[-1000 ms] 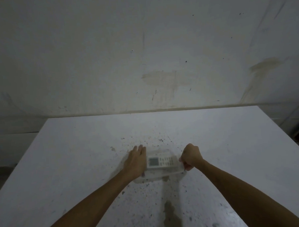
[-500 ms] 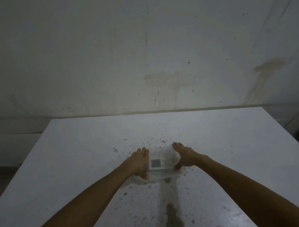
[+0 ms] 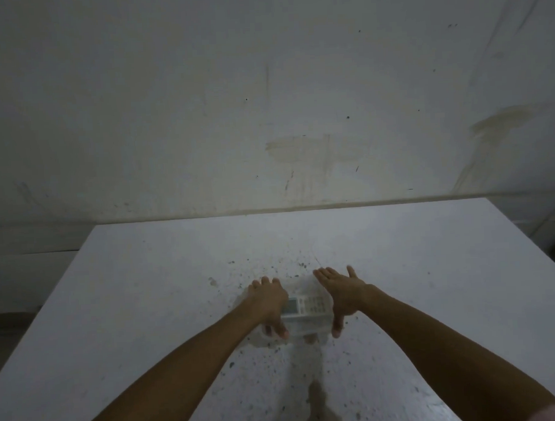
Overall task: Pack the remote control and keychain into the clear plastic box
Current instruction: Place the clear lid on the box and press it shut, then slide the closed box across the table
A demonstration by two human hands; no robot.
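Already the remote control (image 3: 305, 305) lay inside the clear plastic box (image 3: 299, 327), display end toward the left hand (image 3: 268, 301), and the box sat on the speckled bench (image 3: 146, 295). The keychain could not be made out; it may have been hidden in the box or under a hand. The left hand pressed on the box's left end with its fingers (image 3: 276, 333) curled over the near corner, gripping it. The right hand (image 3: 343, 295), which a second earlier had been a closed fist at the box's right end, had opened out flat, fingers spread and pointing away beyond the box, thumb down against the near right corner. That change read as the hand shifting from a pinch to a flat press, likely seating the lid. If so, the packing was nearly done, with only the closing left to confirm.
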